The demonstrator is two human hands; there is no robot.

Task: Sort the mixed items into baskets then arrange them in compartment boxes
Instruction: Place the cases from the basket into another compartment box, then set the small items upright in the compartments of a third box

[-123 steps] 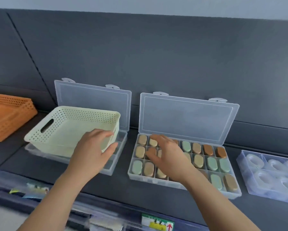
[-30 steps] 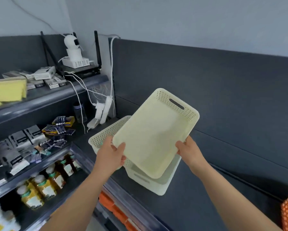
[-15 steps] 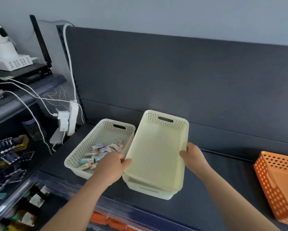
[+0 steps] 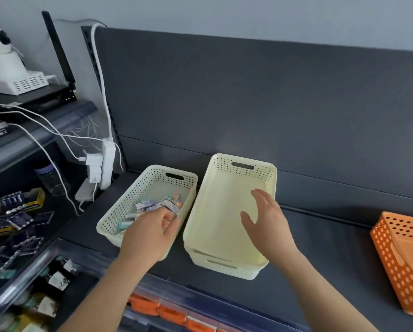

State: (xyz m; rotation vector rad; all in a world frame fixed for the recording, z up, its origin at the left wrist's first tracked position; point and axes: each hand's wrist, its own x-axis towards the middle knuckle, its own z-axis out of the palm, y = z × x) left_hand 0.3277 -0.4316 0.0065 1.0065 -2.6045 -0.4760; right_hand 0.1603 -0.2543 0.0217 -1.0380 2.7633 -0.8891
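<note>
Two cream perforated baskets stand side by side on the dark shelf. The left basket holds several small pastel-coloured items. To its right, an empty cream basket sits nested in another one. My left hand reaches over the left basket's near rim, its fingers loosely curled just above the items, and I see nothing in its grip. My right hand hovers over the empty basket with its fingers spread, touching nothing.
An orange perforated basket stands at the far right of the shelf. A white power strip with plugs and cables hangs at the left upright. The side shelves to the left carry battery packs and bottles. The dark back panel rises close behind the baskets.
I set the empty cream basket down into the one below it and both hands let go. My left hand moved into the left basket, and my right hand lifted off the rim.
</note>
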